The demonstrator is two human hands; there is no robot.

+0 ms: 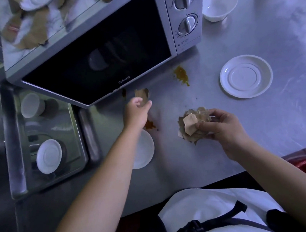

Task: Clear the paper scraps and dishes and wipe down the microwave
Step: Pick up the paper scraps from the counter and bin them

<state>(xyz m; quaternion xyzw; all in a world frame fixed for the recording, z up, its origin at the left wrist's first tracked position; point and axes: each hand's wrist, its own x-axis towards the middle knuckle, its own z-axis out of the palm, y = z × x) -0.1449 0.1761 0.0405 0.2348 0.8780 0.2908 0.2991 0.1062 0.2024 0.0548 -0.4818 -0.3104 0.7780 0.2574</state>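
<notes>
While your left hand (pixel 137 108) has its grip pinched on a brown scrap (pixel 142 95) just in front of the microwave (pixel 95 52) door's lower edge, your right hand (pixel 223 126) has its grip curled round a wad (pixel 195 125) of crumpled paper, farther out from the microwave and toward its dial side. The scrap's long axis points roughly at the door. To join the two, the scrap has to travel away from the microwave and across to the wad. The gap is short and nothing stands in it.

More torn scraps (pixel 28 32) lie on top of the microwave, at the end away from the dials. I judge your left hand the nearer one for those.

The table (pixel 278 114) is bare metal, likely slick. A yellow smear (pixel 181 75) sits just off the microwave's dial-side front corner, and a brown stain (pixel 149 124) lies farther out, beside your left wrist.

There is a plate (pixel 246 76) out from the dial side, a bowl (pixel 220 2) beside the dials, and another plate (pixel 146 153) partly under your left forearm. On the microwave's far side, a sink (pixel 12 128) already holds dishes.
</notes>
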